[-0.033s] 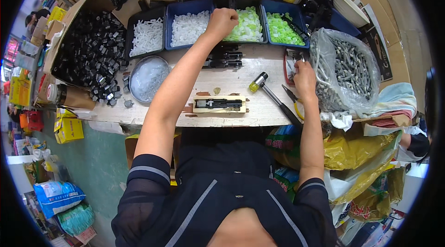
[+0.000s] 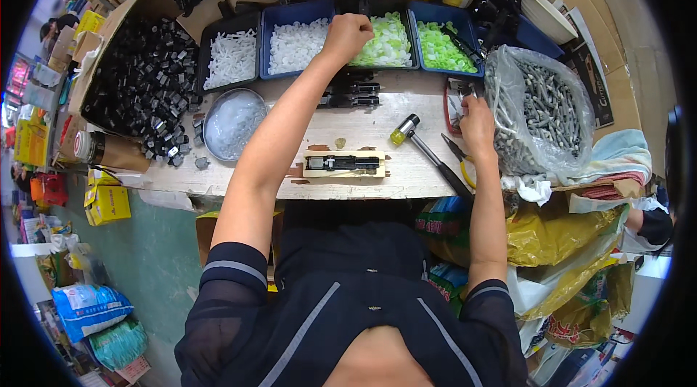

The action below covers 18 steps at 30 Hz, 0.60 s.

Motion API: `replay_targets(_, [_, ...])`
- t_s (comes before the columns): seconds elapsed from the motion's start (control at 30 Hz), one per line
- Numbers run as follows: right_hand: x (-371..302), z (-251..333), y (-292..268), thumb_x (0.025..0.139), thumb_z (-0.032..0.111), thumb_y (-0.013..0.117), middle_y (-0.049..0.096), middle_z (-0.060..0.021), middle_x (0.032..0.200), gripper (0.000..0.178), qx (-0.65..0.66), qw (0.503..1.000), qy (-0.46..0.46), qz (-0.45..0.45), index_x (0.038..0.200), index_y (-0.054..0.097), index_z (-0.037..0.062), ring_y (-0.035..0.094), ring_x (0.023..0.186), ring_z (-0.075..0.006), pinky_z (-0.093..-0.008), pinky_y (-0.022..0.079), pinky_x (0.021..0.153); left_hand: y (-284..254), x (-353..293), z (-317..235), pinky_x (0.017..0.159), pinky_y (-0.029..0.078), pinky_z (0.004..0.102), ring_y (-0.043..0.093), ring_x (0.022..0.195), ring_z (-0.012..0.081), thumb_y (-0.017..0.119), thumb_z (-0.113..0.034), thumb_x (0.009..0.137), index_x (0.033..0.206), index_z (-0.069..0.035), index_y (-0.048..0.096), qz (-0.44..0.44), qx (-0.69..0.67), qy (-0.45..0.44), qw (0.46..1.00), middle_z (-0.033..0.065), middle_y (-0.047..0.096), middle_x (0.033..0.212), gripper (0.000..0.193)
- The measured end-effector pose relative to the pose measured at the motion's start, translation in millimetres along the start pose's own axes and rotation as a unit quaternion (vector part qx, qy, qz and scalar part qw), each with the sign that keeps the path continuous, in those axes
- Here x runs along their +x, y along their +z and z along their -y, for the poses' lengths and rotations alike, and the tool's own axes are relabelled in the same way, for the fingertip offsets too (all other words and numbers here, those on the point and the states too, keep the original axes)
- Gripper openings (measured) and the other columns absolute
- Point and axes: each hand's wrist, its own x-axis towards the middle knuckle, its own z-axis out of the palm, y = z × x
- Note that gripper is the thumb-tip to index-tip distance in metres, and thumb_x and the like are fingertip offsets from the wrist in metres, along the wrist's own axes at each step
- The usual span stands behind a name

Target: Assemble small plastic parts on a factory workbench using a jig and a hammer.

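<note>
Pale-green pieces [image 2: 392, 44] beside curled left hand [image 2: 348, 35]; right hand [image 2: 477, 125] at red-rimmed tray [image 2: 447, 105]; grips unclear. Pinching singly seems best.

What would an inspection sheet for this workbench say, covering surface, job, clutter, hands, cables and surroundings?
Surface: pale bench, brown-stained around the wooden block.
Job's things: black assembly lies in the wooden block; four bins hold white pieces and green pieces.
Clutter: hammer and yellow-handled pliers lie right of the block; loose black parts at left.
Left hand: over the third bin's left side; grip unclear.
Right hand: at a red-edged tray beside the plastic bag; grip unclear.
Cables: nothing seen.
Surroundings: green floor, yellow box and blue package at left.
</note>
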Motion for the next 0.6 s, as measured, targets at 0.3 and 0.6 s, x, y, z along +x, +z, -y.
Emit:
replay_targets(0.3, [-18.0, 53.9, -28.5, 0.085, 0.011, 0.056, 0.053, 0.0014, 0.072, 0.008, 0.556, 0.822, 0.069, 0.105, 0.088, 0.056, 0.0034, 0.047, 0.062, -0.0023, -0.0174, 0.037, 0.052, -29.2, -92.4, -33.8, 0.06, 0.053, 0.0275, 0.062, 0.07, 0.019, 0.062, -0.001, 0.078, 0.092, 0.007, 0.058, 0.069, -0.55, -0.185, 0.811, 0.0124, 0.061, 0.078, 0.016])
replay_targets(0.6, [-49.1, 146.5, -32.4, 0.085, 0.016, 0.058, 0.05, 0.0023, 0.072, 0.012, 0.685, 0.665, 0.011, 0.297, 0.087, 0.056, 0.0036, 0.044, 0.061, -0.0053, -0.0195, 0.037, 0.055, -30.8, -195.8, -47.8, 0.065, 0.056, 0.03, 0.064, 0.077, 0.0231, 0.059, 0.007, 0.077, 0.082, 0.004, 0.06, 0.026, -0.664, -0.095, 0.742, 0.0103, 0.055, 0.089, 0.006])
